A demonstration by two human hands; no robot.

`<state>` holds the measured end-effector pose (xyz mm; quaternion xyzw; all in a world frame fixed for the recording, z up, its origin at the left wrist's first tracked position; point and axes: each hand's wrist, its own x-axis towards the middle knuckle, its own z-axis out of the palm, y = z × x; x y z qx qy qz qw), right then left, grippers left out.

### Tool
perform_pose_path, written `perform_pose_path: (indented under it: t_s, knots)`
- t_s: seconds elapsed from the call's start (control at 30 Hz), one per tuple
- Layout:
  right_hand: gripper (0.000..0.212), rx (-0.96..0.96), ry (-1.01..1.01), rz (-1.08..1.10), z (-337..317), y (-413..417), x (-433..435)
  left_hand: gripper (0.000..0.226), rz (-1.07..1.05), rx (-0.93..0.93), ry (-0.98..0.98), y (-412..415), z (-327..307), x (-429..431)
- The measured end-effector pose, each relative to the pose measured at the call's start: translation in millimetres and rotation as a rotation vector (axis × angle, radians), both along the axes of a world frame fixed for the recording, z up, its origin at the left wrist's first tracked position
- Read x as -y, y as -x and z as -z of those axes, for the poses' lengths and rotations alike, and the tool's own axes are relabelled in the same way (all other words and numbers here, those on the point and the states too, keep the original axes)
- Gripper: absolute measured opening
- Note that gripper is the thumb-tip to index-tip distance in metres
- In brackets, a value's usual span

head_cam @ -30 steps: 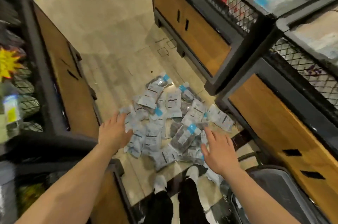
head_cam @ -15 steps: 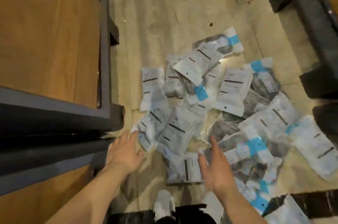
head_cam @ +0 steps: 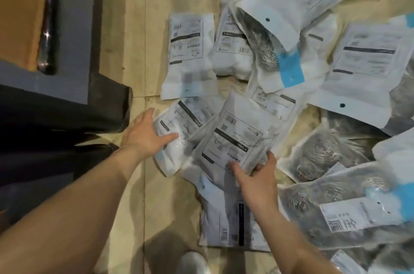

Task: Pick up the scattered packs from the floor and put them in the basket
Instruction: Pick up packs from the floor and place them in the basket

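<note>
Several sealed packs lie heaped on the beige floor, some white with printed labels, some clear with dark contents and blue strips. My left hand takes the left edge of a white pack, thumb lying on top, fingers along its side. My right hand pinches the lower edge of the middle white pack, thumb on its label and fingers curled round its right side. Another white pack lies under my right wrist. The basket is out of view.
A dark-framed wooden display cabinet fills the left side, its corner close to my left hand. My white shoe shows at the bottom edge. More packs crowd the right side.
The camera has dropped much closer to the floor. Both hands went from hovering open over the heap to taking hold of a white pack each.
</note>
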<state>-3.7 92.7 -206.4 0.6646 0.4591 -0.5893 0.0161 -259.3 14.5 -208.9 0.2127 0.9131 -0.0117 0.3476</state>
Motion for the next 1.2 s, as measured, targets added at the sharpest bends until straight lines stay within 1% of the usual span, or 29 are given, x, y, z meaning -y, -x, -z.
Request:
perform_pose_path:
  t_s: [0.07, 0.1, 0.17, 0.23, 0.3, 0.37, 0.4, 0.47, 0.53, 0.57, 0.63, 0.7, 0.73, 0.8, 0.87, 0.93, 1.0, 1.07, 1.13, 1.17, 1.2]
  knots:
    - [0.105, 0.029, -0.015, 0.025, 0.6, 7.8, 0.4, 0.109, -0.063, 0.111, -0.037, 5.1, 11.2, -6.5]
    - [0.104, 0.055, -0.024, 0.037, -0.9, 11.6, -1.0, 0.107, -0.055, 0.114, -0.032, 3.5, 13.7, -8.8]
    - [0.097, 0.083, -0.035, 0.063, -4.7, 15.8, -3.4, 0.094, -0.030, 0.056, 0.010, -1.1, 13.2, -10.4]
    - [0.087, 0.077, -0.045, 0.042, -11.8, 16.4, -4.5, 0.080, -0.061, 0.069, 0.031, -6.1, 5.2, -8.6]
    - [0.075, 0.043, -0.042, 0.017, -24.8, 13.0, -5.0, 0.078, -0.104, 0.120, 0.031, -10.4, -8.7, -4.3]
    - [0.059, -0.005, -0.043, 0.023, -51.4, 10.8, -7.2, 0.075, -0.134, 0.135, 0.026, -16.3, -31.1, 1.5]
    - [0.055, -0.018, -0.047, 0.030, -67.6, 9.3, -7.8, 0.069, -0.144, 0.140, 0.026, -18.7, -44.5, 5.2]
    - [0.057, -0.025, -0.071, 0.029, -107.3, 5.3, -8.1, 0.058, -0.149, 0.154, 0.055, -25.7, -81.7, 13.8]
    - [0.056, -0.054, -0.091, 0.037, -152.8, -1.4, -10.3, 0.060, -0.157, 0.164, 0.085, -31.1, -127.4, 23.0]
    - [0.050, -0.088, -0.086, 0.054, -180.8, -5.2, -12.2, 0.061, -0.178, 0.173, 0.086, -34.4, -157.0, 26.1]
    - [0.040, -0.137, -0.066, 0.079, -242.3, -15.8, -14.6, 0.055, -0.229, 0.200, 0.053, -40.8, -220.2, 33.7]
    - [0.034, -0.114, -0.096, 0.093, -311.9, -28.8, -15.4, 0.050, -0.267, 0.203, 0.022, -48.8, -294.1, 38.5]
    - [0.032, -0.102, -0.115, 0.095, -348.6, -35.1, -16.5, 0.052, -0.281, 0.200, 0.023, -53.4, -333.4, 40.3]
    - [0.036, -0.074, -0.157, 0.096, -420.2, -48.1, -18.5, 0.057, -0.321, 0.184, 0.008, -65.1, -411.6, 42.4]
    - [0.041, -0.065, -0.206, 0.120, -508.7, -61.2, -23.0, 0.055, -0.361, 0.192, -0.057, -73.0, -497.4, 39.3]
    - [0.039, -0.096, -0.261, 0.122, -585.1, -76.4, -26.0, 0.056, -0.363, 0.204, -0.105, -82.2, -572.8, 36.1]
    - [0.038, -0.090, -0.307, 0.091, -650.4, -90.5, -30.9, 0.062, -0.349, 0.200, -0.156, -89.0, -640.6, 32.2]
    - [0.040, -0.072, -0.366, 0.092, -700.4, -104.5, -32.9, 0.071, -0.311, 0.202, -0.215, -91.8, -692.3, 29.7]
    - [0.046, -0.066, -0.446, 0.127, -739.1, -118.4, -32.7, 0.085, -0.245, 0.213, -0.259, -91.6, -725.4, 26.4]
    - [0.048, -0.079, -0.478, 0.148, -755.9, -123.0, -32.6, 0.087, -0.212, 0.216, -0.278, -91.1, -738.6, 23.3]
    - [0.047, -0.095, -0.504, 0.176, -768.1, -127.6, -32.6, 0.081, -0.187, 0.220, -0.318, -94.0, -756.7, 20.3]
